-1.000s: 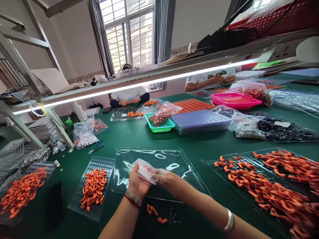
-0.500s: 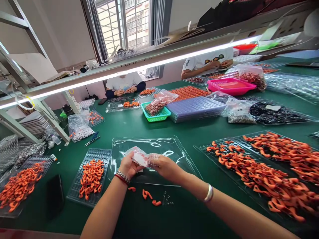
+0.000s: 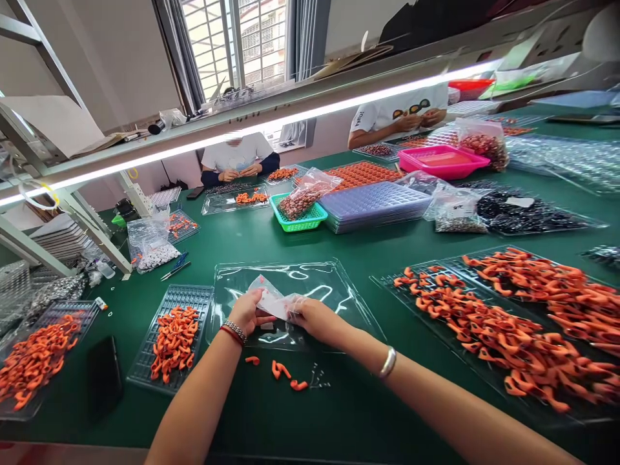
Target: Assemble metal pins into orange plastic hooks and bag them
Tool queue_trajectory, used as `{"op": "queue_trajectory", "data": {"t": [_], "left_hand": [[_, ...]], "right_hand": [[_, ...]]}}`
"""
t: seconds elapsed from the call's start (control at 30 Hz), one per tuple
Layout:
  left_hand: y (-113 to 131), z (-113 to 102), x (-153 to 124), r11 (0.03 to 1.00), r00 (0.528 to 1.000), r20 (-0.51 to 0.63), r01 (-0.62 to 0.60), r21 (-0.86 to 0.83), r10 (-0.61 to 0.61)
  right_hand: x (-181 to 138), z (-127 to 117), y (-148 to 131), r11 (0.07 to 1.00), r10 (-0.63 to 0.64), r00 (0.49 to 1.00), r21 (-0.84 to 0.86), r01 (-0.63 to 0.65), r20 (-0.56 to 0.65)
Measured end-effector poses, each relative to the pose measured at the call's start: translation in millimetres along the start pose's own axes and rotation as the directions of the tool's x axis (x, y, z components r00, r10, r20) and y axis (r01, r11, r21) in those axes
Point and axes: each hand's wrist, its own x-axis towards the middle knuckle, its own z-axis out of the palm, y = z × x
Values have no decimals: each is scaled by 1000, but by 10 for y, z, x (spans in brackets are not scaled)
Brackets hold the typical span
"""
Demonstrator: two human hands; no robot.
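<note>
- pinching one side of a small clear plastic bag [image 3: 272,302] between thumb and fingers of the left hand [image 3: 246,314], lower fingers reaching out slightly apart
- gripping the bag's other end in the right hand [image 3: 312,318], thumb and fingers pressed together on the film; cannot tell how the hidden fingertips lie
- holding the bag over a clear rectangular plastic tray [image 3: 227,274] on the green tabletop [image 3: 232,239]
- with loose orange curved pieces [image 3: 281,369] between the forearms, just beside some tiny pale bits [image 3: 318,378]
- with a heaped gridded tray [image 3: 167,298] to the left, near a black phone [image 3: 104,371]
- with a green basket [image 3: 303,225] farther back, touching a stack of translucent trays [image 3: 382,201]
</note>
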Motion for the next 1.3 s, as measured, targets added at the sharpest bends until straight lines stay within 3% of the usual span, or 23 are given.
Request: {"op": "queue_trajectory", "data": {"t": [0.27,0.4,0.6,0.77,0.87,0.97,1.03,1.1,1.2,1.3], "left_hand": [[41,-104,148,966,996,-30,-71,248,80],[54,-123,217,918,991,-43,-100,384,126],[121,-155,287,805,976,-56,-142,576,212],[234,-224,364,674,951,-64,-167,720,304],[321,-217,368,575,902,-91,-189,796,422],[389,-165,251,447,779,-110,-232,864,617],[385,-113,77,344,684,-68,-275,898,726],[311,-52,-169,232,635,45,-346,909,771],[60,45,-598,83,631,278,-480,873,724],[-276,117,-951,14,635,412,-554,832,654]], "right_hand": [[-14,24,23,999,-42,999,28,42,11],[-52,35,-12,994,-40,997,94,46,-60],[-236,-96,-60,960,126,970,271,-67,-210],[-705,-154,-153,894,255,956,412,-176,-145],[-965,-112,-265,875,292,949,433,-217,-116],[-1093,-64,-350,877,313,940,421,-230,-139],[-1126,-44,-368,884,306,939,414,-220,-155],[-1150,-37,-362,888,293,942,411,-205,-164],[-1200,-32,-347,893,283,942,409,-190,-180],[-1260,4,-384,900,291,934,390,-194,-208]]}}
